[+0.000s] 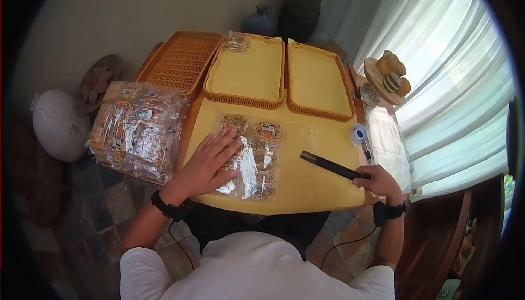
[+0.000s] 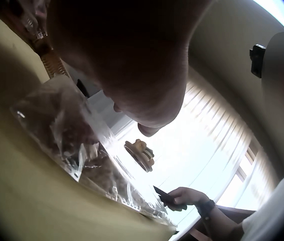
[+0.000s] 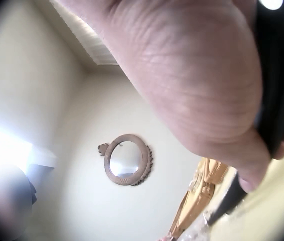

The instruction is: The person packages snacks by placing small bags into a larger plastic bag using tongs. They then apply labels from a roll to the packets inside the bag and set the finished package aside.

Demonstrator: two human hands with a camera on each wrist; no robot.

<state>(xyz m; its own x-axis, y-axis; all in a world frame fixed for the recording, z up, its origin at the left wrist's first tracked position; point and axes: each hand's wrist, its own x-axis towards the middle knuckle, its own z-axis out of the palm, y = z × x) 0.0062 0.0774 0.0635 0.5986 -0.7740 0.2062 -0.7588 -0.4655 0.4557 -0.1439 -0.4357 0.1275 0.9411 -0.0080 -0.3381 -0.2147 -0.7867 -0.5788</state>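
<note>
clear snack bag [image 1: 252, 158] flat on yellow surface [image 1: 311, 185], foil-wrapped packets inside, left side pinned under palm, black tongs [image 1: 328, 165] long, closed, angled above surface right of bag

White short sleeves — black cabled wrist straps

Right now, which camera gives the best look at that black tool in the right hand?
The head view: the black tool lies full length over the yellow table, held by the right hand. The left wrist view shows it small and distant; the right wrist view shows only a blurred dark part.
</note>
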